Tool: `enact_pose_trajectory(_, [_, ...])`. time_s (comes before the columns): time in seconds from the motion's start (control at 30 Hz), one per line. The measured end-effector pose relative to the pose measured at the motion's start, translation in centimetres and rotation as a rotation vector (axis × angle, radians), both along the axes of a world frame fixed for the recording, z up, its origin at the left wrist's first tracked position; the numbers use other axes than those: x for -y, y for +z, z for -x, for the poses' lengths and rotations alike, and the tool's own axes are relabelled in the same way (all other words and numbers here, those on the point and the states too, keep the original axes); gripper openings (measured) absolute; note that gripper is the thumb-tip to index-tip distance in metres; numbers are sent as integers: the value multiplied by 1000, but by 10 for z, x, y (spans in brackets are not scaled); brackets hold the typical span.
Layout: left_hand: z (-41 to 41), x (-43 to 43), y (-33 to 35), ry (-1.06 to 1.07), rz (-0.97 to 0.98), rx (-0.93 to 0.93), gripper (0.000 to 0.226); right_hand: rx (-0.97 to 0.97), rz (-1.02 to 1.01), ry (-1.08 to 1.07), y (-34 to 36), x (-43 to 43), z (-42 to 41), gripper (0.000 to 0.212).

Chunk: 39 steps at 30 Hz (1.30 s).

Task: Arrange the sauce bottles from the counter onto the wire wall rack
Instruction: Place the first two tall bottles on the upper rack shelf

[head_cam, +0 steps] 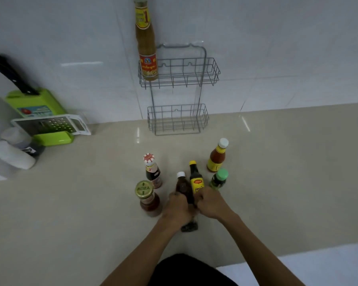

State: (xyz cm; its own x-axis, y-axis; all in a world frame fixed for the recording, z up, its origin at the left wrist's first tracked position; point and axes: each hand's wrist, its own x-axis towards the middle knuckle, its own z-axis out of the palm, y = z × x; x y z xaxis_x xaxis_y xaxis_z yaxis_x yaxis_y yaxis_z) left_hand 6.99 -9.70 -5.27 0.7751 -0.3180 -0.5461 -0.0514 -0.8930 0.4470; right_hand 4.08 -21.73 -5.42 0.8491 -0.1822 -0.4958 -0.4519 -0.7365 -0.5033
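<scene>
A grey wire wall rack [207, 68] with two baskets hangs on the tiled wall. A tall yellow-labelled sauce bottle [146, 41] stands in the left end of its upper basket; the lower basket [203, 118] holds nothing. On the counter, my left hand [179, 207] is closed around a dark brown white-capped bottle [181, 185]. My right hand [210, 203] grips a dark bottle with a yellow cap and label [195, 180]. Around them stand a red-and-white-capped bottle [151, 170], a gold-lidded jar [148, 199], a green-capped bottle [219, 179] and an orange-red white-capped bottle [217, 155].
At the left stand a green knife block with a black-handled knife [32, 100], a grater [50, 125] and white shakers [11, 151]. A small dark packet [189, 226] lies under my hands. The counter's front edge [298, 252] runs at the lower right.
</scene>
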Motion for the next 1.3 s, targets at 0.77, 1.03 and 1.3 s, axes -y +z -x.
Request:
enact_pose_trajectory(0.77, [-47,4,130,44,624,562,49,573,6,-151,173,31,-52,40])
enact_pose_trajectory(1.03, [-138,-11,206,-83,628,489,43,645,-474,-91,238,38,-123,29])
enact_pose_trajectory(1.3, [-189,6,224,222,763,793,33,758,-272,-104,263,16,-186,66])
